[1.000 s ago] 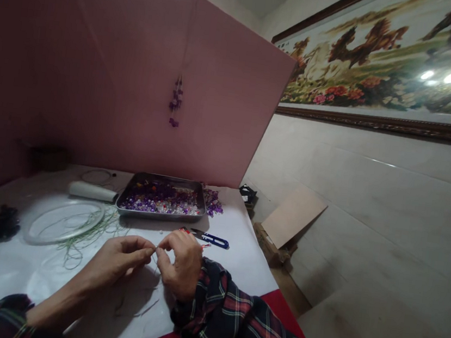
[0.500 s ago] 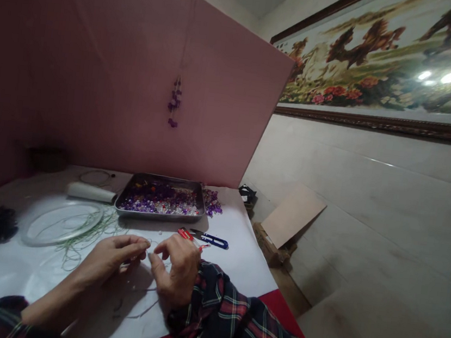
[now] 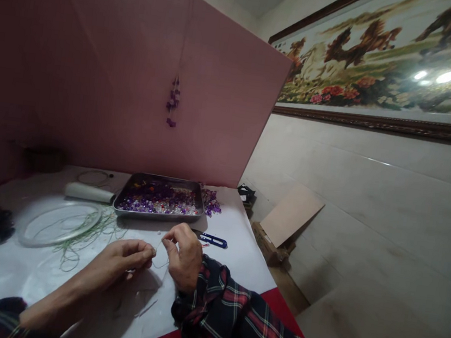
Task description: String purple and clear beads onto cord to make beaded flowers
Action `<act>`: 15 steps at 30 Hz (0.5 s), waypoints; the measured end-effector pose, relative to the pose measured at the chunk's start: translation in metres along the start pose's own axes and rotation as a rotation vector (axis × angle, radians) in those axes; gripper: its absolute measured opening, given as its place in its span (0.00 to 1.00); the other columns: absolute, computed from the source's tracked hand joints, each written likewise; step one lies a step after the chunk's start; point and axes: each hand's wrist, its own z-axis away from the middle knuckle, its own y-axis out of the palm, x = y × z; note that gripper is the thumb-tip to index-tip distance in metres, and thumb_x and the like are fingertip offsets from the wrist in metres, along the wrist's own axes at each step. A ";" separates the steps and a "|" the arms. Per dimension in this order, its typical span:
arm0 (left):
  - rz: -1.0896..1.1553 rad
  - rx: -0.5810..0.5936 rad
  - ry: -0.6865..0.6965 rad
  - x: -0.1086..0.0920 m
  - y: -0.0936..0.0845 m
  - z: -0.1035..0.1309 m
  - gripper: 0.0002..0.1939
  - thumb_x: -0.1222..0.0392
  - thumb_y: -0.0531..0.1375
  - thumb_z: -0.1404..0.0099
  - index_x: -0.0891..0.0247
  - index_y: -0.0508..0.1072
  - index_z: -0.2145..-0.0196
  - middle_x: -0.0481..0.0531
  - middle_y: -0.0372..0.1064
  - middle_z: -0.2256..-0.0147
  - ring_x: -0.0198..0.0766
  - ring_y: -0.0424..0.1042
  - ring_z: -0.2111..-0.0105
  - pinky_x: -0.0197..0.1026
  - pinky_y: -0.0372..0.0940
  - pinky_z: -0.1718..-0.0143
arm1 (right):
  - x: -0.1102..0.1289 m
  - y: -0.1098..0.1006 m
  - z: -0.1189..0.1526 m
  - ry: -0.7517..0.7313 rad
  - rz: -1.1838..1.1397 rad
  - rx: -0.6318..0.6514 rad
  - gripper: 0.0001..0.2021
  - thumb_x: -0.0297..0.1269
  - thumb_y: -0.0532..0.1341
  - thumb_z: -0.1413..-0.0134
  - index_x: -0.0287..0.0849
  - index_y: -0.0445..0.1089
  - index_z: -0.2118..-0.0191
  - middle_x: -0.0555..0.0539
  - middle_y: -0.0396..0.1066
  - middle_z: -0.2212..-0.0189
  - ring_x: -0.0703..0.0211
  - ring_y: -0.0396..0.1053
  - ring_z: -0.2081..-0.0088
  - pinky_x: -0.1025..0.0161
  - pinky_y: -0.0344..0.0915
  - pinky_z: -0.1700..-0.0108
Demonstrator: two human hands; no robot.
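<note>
Pink flat panel rises behind the far edge of a white-covered table, with a hanging strand of purple beads on it. Near the table's near edge, both my bare hands are raised above the white cover, close together but apart. My left hand has thumb and forefinger pinched together on a thin thread, the other fingers curled under. My right hand pinches the same thread, which bows loosely across the gap. Beyond my hands, by the far edge, sits a grey metal rectangular tray of purple and clear beads. Blue-handled snips lie towards the right edge, partly behind my right hand. Towards the left edge, tangled green thread overlaps a translucent white ring.
</note>
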 end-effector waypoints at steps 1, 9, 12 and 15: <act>-0.004 -0.003 0.017 -0.001 0.001 0.001 0.16 0.48 0.66 0.51 0.64 0.68 0.79 0.41 0.54 0.84 0.27 0.46 0.84 0.34 0.39 0.81 | -0.001 0.000 -0.001 0.024 -0.009 0.004 0.05 0.26 0.61 0.48 0.42 0.68 0.71 0.51 0.66 0.70 0.61 0.65 0.67 0.64 0.57 0.63; 0.010 0.059 0.128 -0.006 0.003 0.006 0.14 0.50 0.66 0.49 0.65 0.76 0.75 0.46 0.64 0.79 0.26 0.49 0.84 0.35 0.43 0.81 | -0.005 0.009 0.001 0.180 -0.096 0.093 0.08 0.23 0.62 0.52 0.42 0.71 0.75 0.54 0.65 0.75 0.65 0.64 0.72 0.67 0.56 0.70; 0.088 -0.077 0.062 -0.002 -0.001 0.000 0.15 0.49 0.67 0.51 0.66 0.76 0.75 0.42 0.56 0.86 0.27 0.47 0.85 0.35 0.41 0.83 | 0.001 0.004 0.002 0.167 -0.076 -0.018 0.06 0.24 0.60 0.50 0.42 0.73 0.70 0.51 0.68 0.70 0.63 0.65 0.70 0.66 0.58 0.67; 0.231 -0.247 0.021 -0.001 -0.006 -0.004 0.14 0.54 0.70 0.56 0.66 0.78 0.74 0.50 0.70 0.77 0.29 0.58 0.81 0.33 0.53 0.81 | 0.015 -0.002 0.006 0.089 -0.127 -0.099 0.07 0.32 0.58 0.44 0.41 0.71 0.71 0.50 0.67 0.73 0.62 0.63 0.72 0.65 0.57 0.69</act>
